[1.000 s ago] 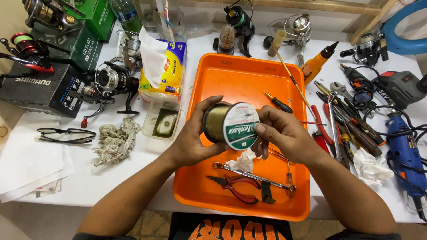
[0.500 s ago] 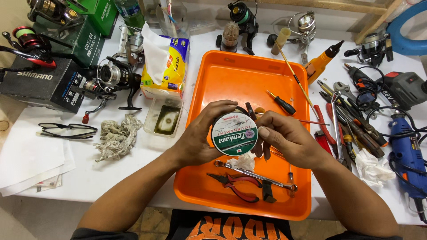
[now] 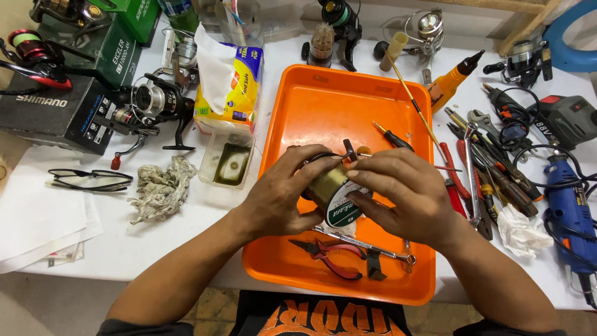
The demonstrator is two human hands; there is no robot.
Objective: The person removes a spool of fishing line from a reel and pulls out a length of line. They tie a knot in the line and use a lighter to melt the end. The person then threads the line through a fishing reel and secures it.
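A line spool is gripped between both hands over the middle of the orange tray. The left hand is closed on it from 9 o'clock, the right hand from 3 o'clock. Its axis is tilted toward 5 o'clock. Pliers lie at 6 o'clock; bare tray is left at 12 o'clock.

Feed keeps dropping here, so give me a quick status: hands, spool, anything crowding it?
Left hand and right hand both gripping the line spool above the orange tray. Spool tilted, label end facing down-right. Red pliers lie in the tray just below, clear of the hands.
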